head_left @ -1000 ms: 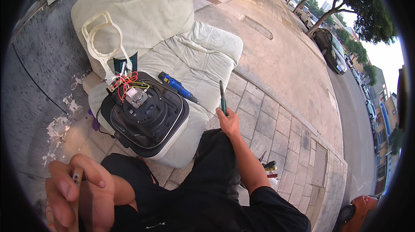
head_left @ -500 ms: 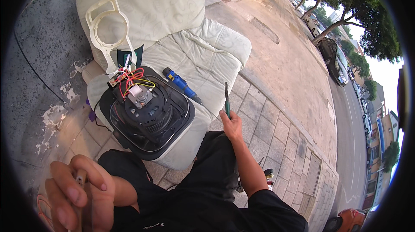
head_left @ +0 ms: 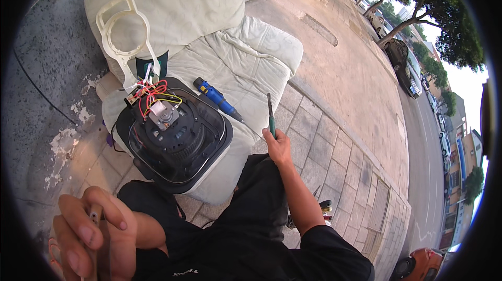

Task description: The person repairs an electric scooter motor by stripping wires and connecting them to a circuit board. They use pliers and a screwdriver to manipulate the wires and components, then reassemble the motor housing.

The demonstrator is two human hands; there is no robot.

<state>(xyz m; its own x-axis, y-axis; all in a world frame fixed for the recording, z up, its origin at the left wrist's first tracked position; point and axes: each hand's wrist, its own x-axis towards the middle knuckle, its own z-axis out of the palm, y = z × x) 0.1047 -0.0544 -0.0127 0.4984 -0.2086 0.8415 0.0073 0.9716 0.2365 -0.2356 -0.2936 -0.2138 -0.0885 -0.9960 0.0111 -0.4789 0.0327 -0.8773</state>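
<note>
My right hand is closed around a green-handled tool, whose narrow dark metal end points up and away. Its exact kind is not clear. At the lower left, my left hand is raised close to the camera, fingers curled round a thin tan stick. In front of my knees lies a black appliance housing with its inside exposed. A metal motor sits on its round fan part, with red, yellow and white wires bunched behind it. Neither hand touches the housing.
A blue and black power screwdriver lies right of the housing on a pale cushioned seat. A cream plastic frame leans against the backrest. Several tools lie beside my right forearm on the paving. Parked cars line the street.
The whole view has shifted slightly, moving the seat and housing a little left and up. Both hands keep their grips; the green-handled tool stays upright.
</note>
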